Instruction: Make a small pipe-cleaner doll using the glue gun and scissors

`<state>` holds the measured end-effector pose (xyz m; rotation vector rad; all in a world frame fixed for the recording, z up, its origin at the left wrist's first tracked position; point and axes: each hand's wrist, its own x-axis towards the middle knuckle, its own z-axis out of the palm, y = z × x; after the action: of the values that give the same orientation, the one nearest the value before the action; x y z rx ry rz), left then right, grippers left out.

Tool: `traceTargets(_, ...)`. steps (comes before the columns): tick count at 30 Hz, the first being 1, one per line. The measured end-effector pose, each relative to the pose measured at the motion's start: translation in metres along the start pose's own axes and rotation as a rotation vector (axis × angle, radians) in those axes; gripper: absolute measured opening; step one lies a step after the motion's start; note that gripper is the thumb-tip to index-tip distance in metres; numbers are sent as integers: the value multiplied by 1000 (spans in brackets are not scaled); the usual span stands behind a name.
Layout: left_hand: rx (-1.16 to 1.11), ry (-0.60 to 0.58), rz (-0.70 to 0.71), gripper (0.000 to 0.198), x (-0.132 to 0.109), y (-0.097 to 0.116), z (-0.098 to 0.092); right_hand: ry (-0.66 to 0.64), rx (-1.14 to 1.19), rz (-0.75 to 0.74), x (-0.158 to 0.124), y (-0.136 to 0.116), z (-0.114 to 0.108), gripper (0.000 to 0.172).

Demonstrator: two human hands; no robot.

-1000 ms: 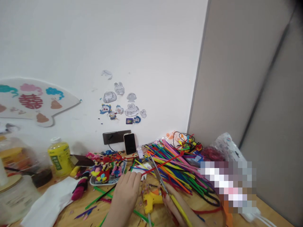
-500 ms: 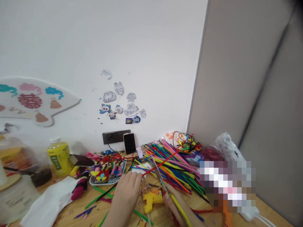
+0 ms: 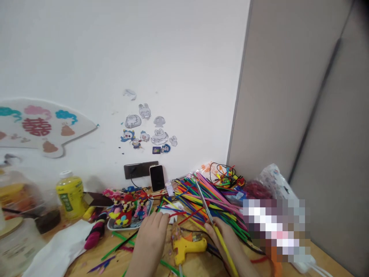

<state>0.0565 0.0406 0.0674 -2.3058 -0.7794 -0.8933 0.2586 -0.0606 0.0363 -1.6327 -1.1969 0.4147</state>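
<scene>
My left hand (image 3: pixel 151 236) lies on the wooden table (image 3: pixel 196 267) with its fingers together, pinching the end of a red pipe cleaner (image 3: pixel 188 216) near a white scrap. My right hand (image 3: pixel 230 242) is closed on yellow-handled scissors (image 3: pixel 210 219), whose blades point up and left over the big heap of coloured pipe cleaners (image 3: pixel 207 196). A yellow glue gun (image 3: pixel 187 246) lies between my two hands.
A tray of small felt figures (image 3: pixel 128 211) sits left of my left hand. A phone (image 3: pixel 157 178) leans on the wall socket. At the left are a yellow bottle (image 3: pixel 69 194), jars and white paper (image 3: pixel 57 250). A plastic bag (image 3: pixel 276 181) lies at the right.
My right hand and the scissors have shifted right and up toward the pipe cleaner heap. The red pipe cleaner now lies lower. The view has tilted slightly.
</scene>
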Motion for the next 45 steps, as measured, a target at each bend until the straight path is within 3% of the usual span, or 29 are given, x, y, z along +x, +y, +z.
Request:
traceTargets(3, -68, -8, -75, 27, 0, -3, 2, 17, -391, 133, 21, 11, -16, 41)
traceTargets(6, -159, 2, -121, 30, 1, -7, 0, 72, -637, 42, 33, 27, -22, 48)
traceTargets(10, -337, -30, -260, 31, 5, -10, -10, 92, -816, 6, 39, 40, -17, 44)
traceTargets(13, -462, -55, -373, 30, 5, -11, -16, 159, -837, -39, 41, 24, -13, 30)
traceTargets(15, -524, -61, -428, 31, 6, -9, -18, 153, -664, -149, 41, 0, -8, 23)
traceTargets(17, -570, -61, -462, 30, 6, -6, -20, 43, -237, -255, 40, -29, 2, 17)
traceTargets(20, -646, -70, -487, 30, 8, 0, -24, -104, 340, -181, 38, -69, 26, 22)
traceTargets(24, -768, -115, -527, 32, 8, 3, -30, -212, 732, -77, 35, -96, 52, 30)
traceTargets(36, -945, -224, -642, 31, 0, -16, -56, -424, 960, -102, 31, -103, 72, 30)
traceTargets(42, -1210, -234, -756, 31, -5, -26, -51, -687, 1055, -50, 32, -102, 66, 29)
traceTargets(45, -1239, -193, -815, 35, -5, -26, -49, -740, 1064, -50, 32, -102, 64, 28)
